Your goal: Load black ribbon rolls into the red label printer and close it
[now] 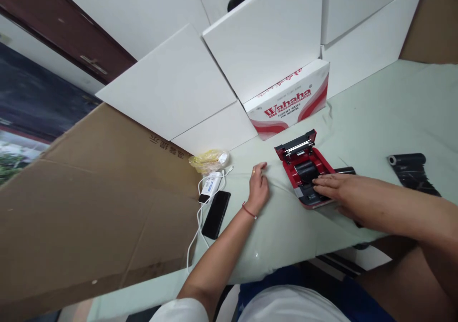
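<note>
A small red printer (304, 169) lies on the pale green table (375, 121) with its lid flipped open and a black roll (306, 170) in its bay. My right hand (331, 187) rests flat on the printer's front edge, fingers stretched out over it. My left hand (258, 186) lies on the table to the printer's left, fingers loosely curled, holding nothing; a red string circles its wrist. A second black roll (408, 160), partly unwound, lies on the table at the far right.
A black phone (215, 214) and a white power bank (211, 184) with a white cable sit left of my left hand, beside a yellow plastic bag (209, 161). A Wahaha carton (289, 100) stands behind the printer. White boards and brown cardboard (89, 207) wall the table.
</note>
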Available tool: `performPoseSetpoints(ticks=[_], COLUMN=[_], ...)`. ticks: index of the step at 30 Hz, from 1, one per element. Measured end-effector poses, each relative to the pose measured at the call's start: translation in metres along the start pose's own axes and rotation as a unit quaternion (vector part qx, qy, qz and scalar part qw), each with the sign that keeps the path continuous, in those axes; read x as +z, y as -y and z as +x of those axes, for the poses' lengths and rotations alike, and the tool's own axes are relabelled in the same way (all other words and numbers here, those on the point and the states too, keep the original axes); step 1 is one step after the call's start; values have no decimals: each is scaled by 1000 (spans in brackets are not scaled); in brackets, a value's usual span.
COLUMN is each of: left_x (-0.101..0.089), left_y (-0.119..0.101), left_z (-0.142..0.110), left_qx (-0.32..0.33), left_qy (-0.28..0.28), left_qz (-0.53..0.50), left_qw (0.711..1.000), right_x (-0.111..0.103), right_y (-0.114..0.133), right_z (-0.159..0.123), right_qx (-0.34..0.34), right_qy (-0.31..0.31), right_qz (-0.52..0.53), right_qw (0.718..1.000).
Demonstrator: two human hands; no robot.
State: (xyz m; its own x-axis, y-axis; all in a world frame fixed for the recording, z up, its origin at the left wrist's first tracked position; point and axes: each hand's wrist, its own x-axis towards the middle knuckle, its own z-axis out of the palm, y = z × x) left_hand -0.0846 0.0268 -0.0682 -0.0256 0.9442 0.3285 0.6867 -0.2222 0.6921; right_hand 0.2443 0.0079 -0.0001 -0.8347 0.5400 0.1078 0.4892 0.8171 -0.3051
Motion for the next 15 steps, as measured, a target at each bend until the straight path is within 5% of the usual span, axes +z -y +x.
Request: performPoseSetpoints(ticks=[7,11,15], left_x=[-2,-15,-19], left_y=[-53,-70,-75], left_z=[48,26,-5], left_qx=[69,127,218], left_qy=[109,137,201], left_qz=[-120,-13,97], left_qw=[984,982,950], right_x=[42,34,25], right_y=[37,59,73], right_z=[-6,-3,6], right_qx=[37,62,97], right_qy=[7,3,42], right_qz=[-151,-184,-211], right_qw=[988,981,972])
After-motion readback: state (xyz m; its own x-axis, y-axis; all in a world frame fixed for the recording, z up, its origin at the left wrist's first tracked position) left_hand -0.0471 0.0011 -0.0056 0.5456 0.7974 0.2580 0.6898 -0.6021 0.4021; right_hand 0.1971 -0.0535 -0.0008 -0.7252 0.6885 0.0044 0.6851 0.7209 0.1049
